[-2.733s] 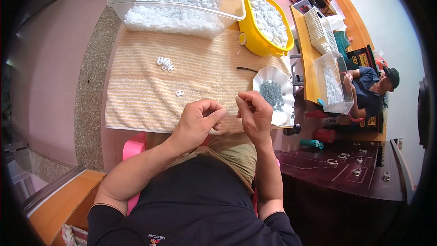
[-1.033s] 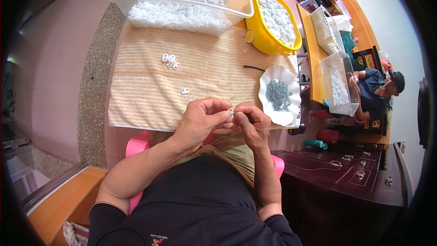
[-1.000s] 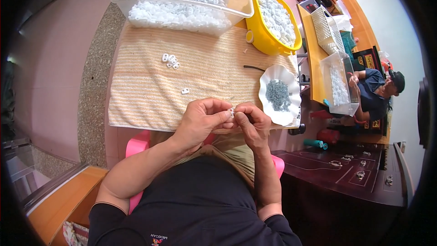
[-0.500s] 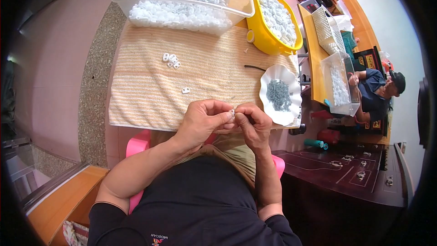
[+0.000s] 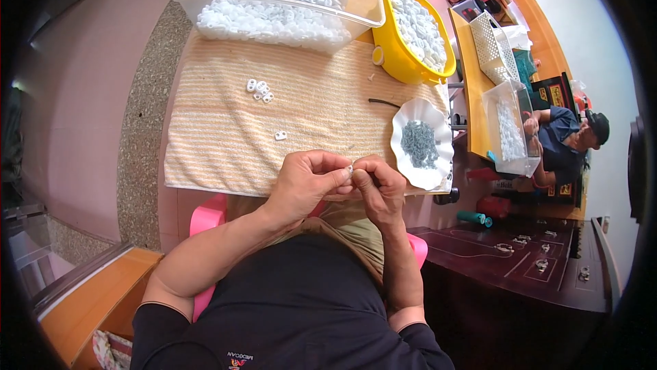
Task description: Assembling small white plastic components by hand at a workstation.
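Above the towel's near edge, my left hand [image 5: 309, 177] pinches a small white plastic piece [image 5: 350, 169] between thumb and fingertips. My right hand [image 5: 380, 184] meets it there, thumb and forefinger closed at the piece; whatever else they grip is too small to make out. Beyond my left hand lies a single white two-holed plastic piece [image 5: 280, 135]. Farther off sits a little cluster of similar white pieces [image 5: 260, 89]. To the right of my right hand stands a white wavy-rimmed dish [image 5: 431, 177] holding many small dark grey parts [image 5: 419, 143].
A striped towel [image 5: 226, 144] covers the table. At its far side stand a clear bin [image 5: 274, 4] and a yellow tub [image 5: 390, 62], both full of white pieces. A black stick [image 5: 384, 102] lies near the dish. Another person [image 5: 568, 137] works at a table on the right.
Both hands stay together at the same spot, with only a slight shift of the fingers around the white piece. The things on the towel keep their places.
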A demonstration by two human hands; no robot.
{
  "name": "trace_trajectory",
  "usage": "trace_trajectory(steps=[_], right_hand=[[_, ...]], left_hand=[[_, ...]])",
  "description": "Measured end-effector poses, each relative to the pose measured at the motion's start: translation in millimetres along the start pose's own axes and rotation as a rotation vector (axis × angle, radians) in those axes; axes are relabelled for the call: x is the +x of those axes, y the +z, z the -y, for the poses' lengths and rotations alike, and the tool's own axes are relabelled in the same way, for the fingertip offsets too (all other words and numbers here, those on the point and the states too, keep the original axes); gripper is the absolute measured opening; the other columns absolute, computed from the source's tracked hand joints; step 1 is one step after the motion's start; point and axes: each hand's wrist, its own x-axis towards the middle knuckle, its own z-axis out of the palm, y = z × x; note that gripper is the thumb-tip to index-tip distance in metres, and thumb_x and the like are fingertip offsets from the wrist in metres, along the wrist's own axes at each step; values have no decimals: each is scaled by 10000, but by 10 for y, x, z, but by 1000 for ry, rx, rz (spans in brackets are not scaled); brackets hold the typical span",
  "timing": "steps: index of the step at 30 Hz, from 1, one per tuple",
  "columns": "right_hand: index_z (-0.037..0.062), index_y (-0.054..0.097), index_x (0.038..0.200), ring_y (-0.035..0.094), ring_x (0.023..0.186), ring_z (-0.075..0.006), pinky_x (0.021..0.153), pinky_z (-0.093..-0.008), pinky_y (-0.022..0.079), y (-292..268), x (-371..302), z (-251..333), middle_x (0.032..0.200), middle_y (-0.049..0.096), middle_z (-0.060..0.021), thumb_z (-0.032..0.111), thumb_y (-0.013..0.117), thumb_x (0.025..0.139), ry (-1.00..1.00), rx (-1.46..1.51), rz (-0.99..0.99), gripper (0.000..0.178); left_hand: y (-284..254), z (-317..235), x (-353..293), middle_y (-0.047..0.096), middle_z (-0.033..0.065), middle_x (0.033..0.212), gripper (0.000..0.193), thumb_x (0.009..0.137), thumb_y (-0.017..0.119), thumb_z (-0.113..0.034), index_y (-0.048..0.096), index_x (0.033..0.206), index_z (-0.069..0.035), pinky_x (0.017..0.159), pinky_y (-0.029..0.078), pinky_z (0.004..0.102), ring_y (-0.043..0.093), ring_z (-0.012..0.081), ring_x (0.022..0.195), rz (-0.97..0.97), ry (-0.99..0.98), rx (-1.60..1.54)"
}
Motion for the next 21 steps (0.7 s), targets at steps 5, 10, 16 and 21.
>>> trace_trajectory(steps=[5,10,16,21], right_hand=[[-15,623,856,612,712,-152,663,-270,486,-15,-4,-50,769,633,-80,45,610,864,4,-5,16,63],[-5,641,883,613,747,-101,689,-239,494,-50,-12,-68,807,661,-59,74,622,874,110,65,30,82],[-33,627,928,585,790,-84,719,-205,474,-40,-45,-88,890,645,-46,25,618,898,168,195,-4,65],[-31,626,923,585,792,-86,715,-209,477,-34,-57,-139,886,644,-45,33,637,887,162,288,-34,74]], left_hand=[[-8,46,-3,662,105,912,158,890,615,-18,618,1029,57,750,578,277,655,140,797,24,56,34],[33,7,-8,662,104,904,140,888,615,-13,619,1009,58,737,571,274,648,135,787,13,41,24],[38,-7,-15,660,101,869,126,883,621,-14,620,991,51,725,562,270,642,139,770,17,3,-56],[31,-4,-4,659,103,859,123,881,623,-17,620,988,46,715,562,270,645,148,764,9,-13,-51]])
